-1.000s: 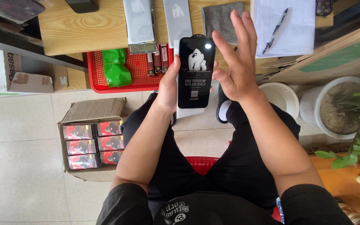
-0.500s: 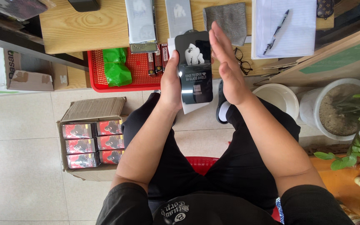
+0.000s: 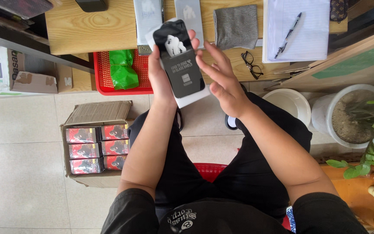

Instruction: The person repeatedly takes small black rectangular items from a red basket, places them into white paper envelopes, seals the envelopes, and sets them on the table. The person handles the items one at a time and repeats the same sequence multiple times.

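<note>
My left hand [image 3: 160,71] grips a flat black packet [image 3: 179,60] with a white picture on it, backed by a white sheet, held up over my lap. My right hand [image 3: 221,80] is open beside the packet's right edge, fingers spread and pointing up-left, fingertips close to or just touching it. I sit on a red stool [image 3: 211,170] in black clothes. Two more grey-white flat packets [image 3: 147,15] lie on the wooden table [image 3: 78,30] just beyond the hands.
A red basket [image 3: 104,78] with green bags [image 3: 123,69] sits under the table. On the floor at left, an open cardboard box [image 3: 96,143] holds several red-and-black packs. The table also carries a grey cloth [image 3: 236,26], glasses [image 3: 252,65], a notepad with a pen [image 3: 288,28]. White pots [image 3: 347,112] stand at right.
My right hand has dropped from raised beside the packet's top to lower along its right edge. The packet has tilted, its top now leaning left.
</note>
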